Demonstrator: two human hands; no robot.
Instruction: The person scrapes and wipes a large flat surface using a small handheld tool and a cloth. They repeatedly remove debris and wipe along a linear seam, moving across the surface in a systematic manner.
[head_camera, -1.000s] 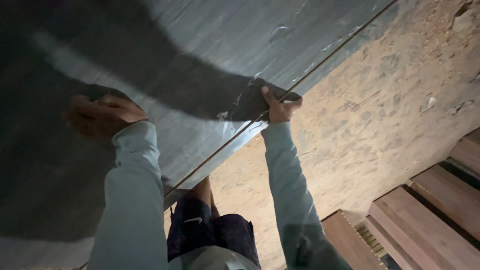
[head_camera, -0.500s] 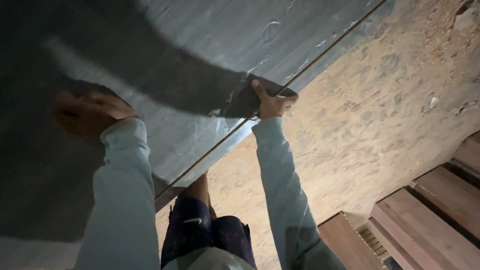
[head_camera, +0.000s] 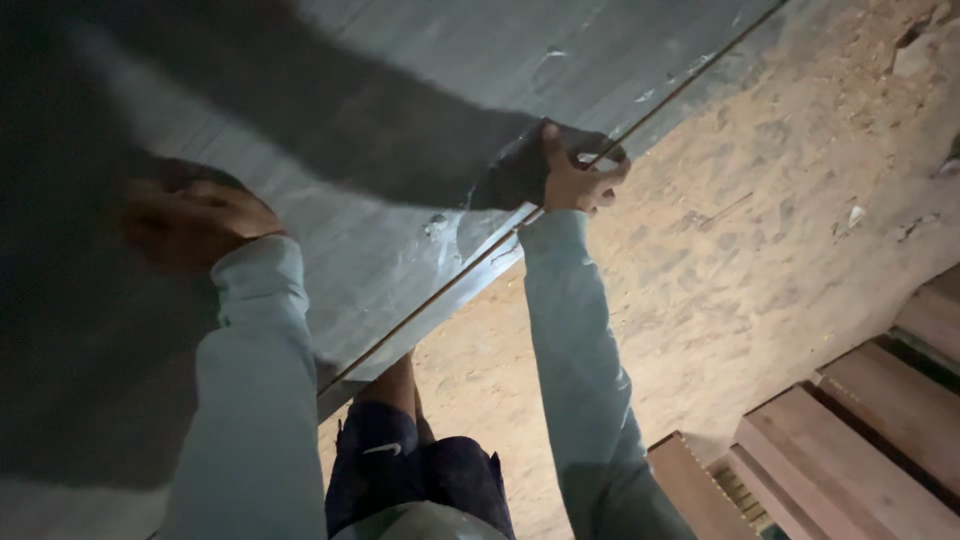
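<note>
We press our left hand (head_camera: 195, 220) flat, fingers spread, on the face of the big grey sheet (head_camera: 400, 110) that fills the upper left. Our right hand (head_camera: 578, 180) curls around its lower edge, thumb on the face, fingers hooked underneath. The sheet lies between us and the sandy ground (head_camera: 760, 260), near wooden boards (head_camera: 880, 420).

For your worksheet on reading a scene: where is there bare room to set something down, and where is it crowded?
Free: the sandy ground between the grey panel and the wooden planks. Crowded: the panel's edge, gripped by the right hand, with the left hand flat on its face.
</note>
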